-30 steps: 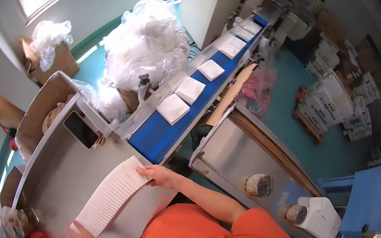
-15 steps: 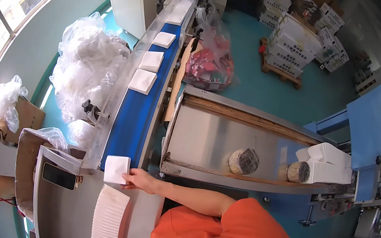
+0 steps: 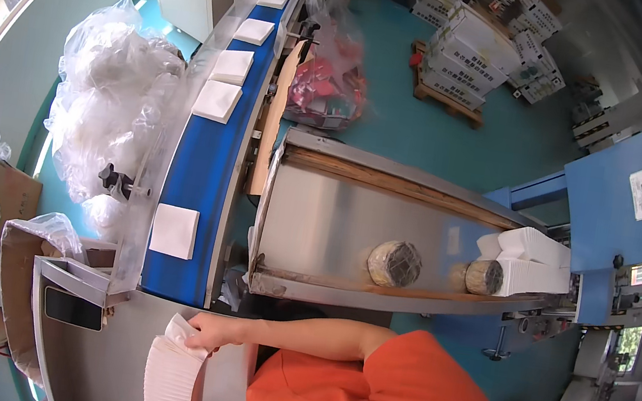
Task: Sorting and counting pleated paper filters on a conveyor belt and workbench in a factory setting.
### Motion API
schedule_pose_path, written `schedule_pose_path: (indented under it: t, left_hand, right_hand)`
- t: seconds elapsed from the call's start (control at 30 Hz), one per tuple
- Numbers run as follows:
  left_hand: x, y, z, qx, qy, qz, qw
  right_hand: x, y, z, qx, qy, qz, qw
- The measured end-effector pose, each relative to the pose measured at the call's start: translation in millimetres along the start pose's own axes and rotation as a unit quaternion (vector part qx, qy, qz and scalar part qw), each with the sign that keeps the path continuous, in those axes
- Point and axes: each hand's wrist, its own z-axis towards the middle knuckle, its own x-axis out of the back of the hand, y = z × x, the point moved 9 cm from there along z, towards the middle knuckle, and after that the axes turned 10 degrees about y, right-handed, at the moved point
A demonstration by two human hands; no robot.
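My right hand reaches in from the orange sleeve and lies closed on a small portion of white folded napkins. These sit at the far end of a long row of white folded napkins standing on the metal table. My fingers overlap the end of that row, so where the held portion stops is partly hidden. Just beyond, a blue conveyor belt carries several flat white napkin stacks; the nearest napkin stack lies near the belt's end. My left hand is out of view.
A dark phone lies at the table's left. Right of the belt, a metal trough holds two round wrapped weights and white napkins. Bags of clear plastic stand left; boxes sit on a pallet behind.
My right hand has come down from the belt's end to the napkin row, bringing the napkins it held. The view has shifted, and another stack now lies near the belt's end.
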Motion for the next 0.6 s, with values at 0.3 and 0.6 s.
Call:
schedule_pose_path:
  t: [0.3, 0.6]
  left_hand:
    - [-21.9, -7.4, -11.7, -0.066, -0.072, 0.029, 0.995]
    - [-45.3, -2.1, -37.3, -0.204, -0.118, 0.15, 0.96]
  right_hand:
    - [5.1, -37.1, -5.9, 0.153, 0.178, -0.191, 0.953]
    - [0.2, -11.9, 25.9, 0.132, 0.109, -0.032, 0.985]
